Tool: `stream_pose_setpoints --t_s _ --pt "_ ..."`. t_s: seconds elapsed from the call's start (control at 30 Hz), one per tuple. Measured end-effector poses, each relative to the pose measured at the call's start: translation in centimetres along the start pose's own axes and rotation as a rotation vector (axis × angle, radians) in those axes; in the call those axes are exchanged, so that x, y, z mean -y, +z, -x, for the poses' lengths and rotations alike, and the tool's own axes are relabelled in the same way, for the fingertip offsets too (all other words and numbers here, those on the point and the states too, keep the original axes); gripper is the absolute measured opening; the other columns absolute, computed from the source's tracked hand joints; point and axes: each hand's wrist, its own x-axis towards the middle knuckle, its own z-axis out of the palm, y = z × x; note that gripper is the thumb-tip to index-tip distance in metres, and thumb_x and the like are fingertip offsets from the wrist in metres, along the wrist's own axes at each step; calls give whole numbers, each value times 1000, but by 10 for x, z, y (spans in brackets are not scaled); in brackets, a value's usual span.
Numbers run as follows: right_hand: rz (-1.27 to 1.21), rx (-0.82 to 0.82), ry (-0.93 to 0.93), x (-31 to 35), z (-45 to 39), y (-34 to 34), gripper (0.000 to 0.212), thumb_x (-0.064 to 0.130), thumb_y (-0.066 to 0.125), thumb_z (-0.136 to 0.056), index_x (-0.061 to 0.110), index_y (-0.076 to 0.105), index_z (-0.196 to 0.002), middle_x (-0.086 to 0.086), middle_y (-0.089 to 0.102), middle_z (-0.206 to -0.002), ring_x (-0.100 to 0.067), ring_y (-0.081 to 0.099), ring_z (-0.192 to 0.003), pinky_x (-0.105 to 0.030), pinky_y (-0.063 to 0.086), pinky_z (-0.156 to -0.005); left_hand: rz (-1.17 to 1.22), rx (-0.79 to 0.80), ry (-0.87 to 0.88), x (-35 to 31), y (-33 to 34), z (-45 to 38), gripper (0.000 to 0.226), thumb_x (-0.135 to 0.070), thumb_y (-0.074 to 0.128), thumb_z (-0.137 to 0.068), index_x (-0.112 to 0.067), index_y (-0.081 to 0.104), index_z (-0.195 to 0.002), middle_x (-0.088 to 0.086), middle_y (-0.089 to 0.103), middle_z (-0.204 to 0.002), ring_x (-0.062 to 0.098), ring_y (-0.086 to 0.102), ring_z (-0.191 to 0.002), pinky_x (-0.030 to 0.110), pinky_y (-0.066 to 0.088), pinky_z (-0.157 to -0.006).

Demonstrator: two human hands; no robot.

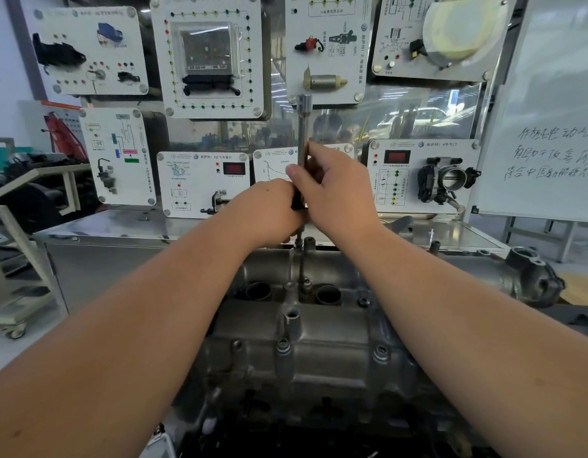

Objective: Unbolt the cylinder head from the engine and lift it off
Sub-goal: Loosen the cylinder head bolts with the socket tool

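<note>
The cylinder head (306,345) fills the lower middle of the frame, a long block of dull grey cast metal, rough and oily-looking, with rounded humps, two dark round wells near its far side and several bolts (381,352) sunk in raised bosses. It looks heavy and quite rigid, so I judge it will want both hands under its two long ends, lifted level, and only once every bolt is out; the greasy skin may slip, and its underside sealing face, hidden here, should not be knocked.

Both hands meet in the middle of the frame on a long socket wrench (302,133), a slim bright steel rod with a wider socket end at the top and a black grip lower down. The left hand (269,209) is wrapped round the black grip, the right hand (335,186) pinches the rod just above, thumb against the steel. The tool's lower tip seems to stand over the head's far edge, though the hands hide most of it.

Behind, white training panels (206,54) hang above a steel tabletop (120,226)
</note>
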Motion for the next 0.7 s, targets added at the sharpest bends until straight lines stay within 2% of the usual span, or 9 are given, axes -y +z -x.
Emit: stream_pose_setpoints --t_s 0.13,0.17,0.27,0.33,0.4,0.43,0.5,0.6,0.7 --pt "11 26 46 -3 -5 0 14 18 57 -100 14 54 -87 6 52 -64 -10 47 -63 -27 30 -58 27 10 -1 0 0 1 20 -18 49 -98 -9 67 -96 13 72 -89 28 69 -84 49 56 -83" --pt "-1 45 57 -2 -4 0 6 17 56 -101 11 58 -102 7 53 -64 -8 46 -62 -26 31 -59 27 15 1 0 -1 1 20 -15 48 -98 -7 66 -99 14 72 -91 29 69 -86 50 55 -84" --pt "-77 59 69 0 -1 0 48 20 55 -102 18 44 -149 4 62 -73 -9 53 -69 -22 40 -66 -3 13 1 -1 -1 1 22 -14 47 -99 -5 67 -100 15 73 -91 30 70 -85 50 56 -83" --pt "-60 38 63 2 1 -1 48 26 61 -99 18 49 -145 3 67 -85 -10 59 -79 -22 43 -71 -19 4 0 -2 0 1 23 -18 49 -99 -6 68 -96 14 73 -88 29 71 -83 49 57 -82" --pt "-35 -7 44 2 1 -1 22 23 64 -97 16 61 -118 3 66 -83 -13 58 -78 -23 41 -68 -20 -9 -5 -2 0 1 23 -24 51 -98 -11 67 -87 11 74 -86 27 71 -81 46 57 -80" --pt "-31 -17 41 2 0 -2 8 21 63 -97 18 59 -104 1 65 -80 -16 57 -75 -25 39 -64 -22 -13 -7 -2 1 0 23 -26 51 -97 -14 64 -82 10 73 -86 26 70 -81 44 57 -79" --pt "-27 -2 45 0 -3 -3 8 18 59 -98 16 53 -94 -5 63 -75 -20 54 -69 -31 39 -62 -23 -9 -7 -1 1 0 20 -23 50 -97 -18 60 -80 10 71 -85 26 67 -81 43 55 -78" --pt "-52 57 53 1 -2 -2 27 18 55 -101 11 56 -128 -2 66 -77 -15 56 -71 -29 42 -68 0 13 -10 -1 0 1 16 -15 49 -96 -10 64 -94 13 72 -89 28 68 -84 49 55 -81" --pt "-109 42 67 1 2 -1 61 23 61 -100 27 36 -155 1 74 -97 -13 67 -89 -26 51 -83 -5 10 -13 -3 0 2 20 -16 48 -97 -7 66 -95 15 73 -92 29 71 -86 48 57 -83"
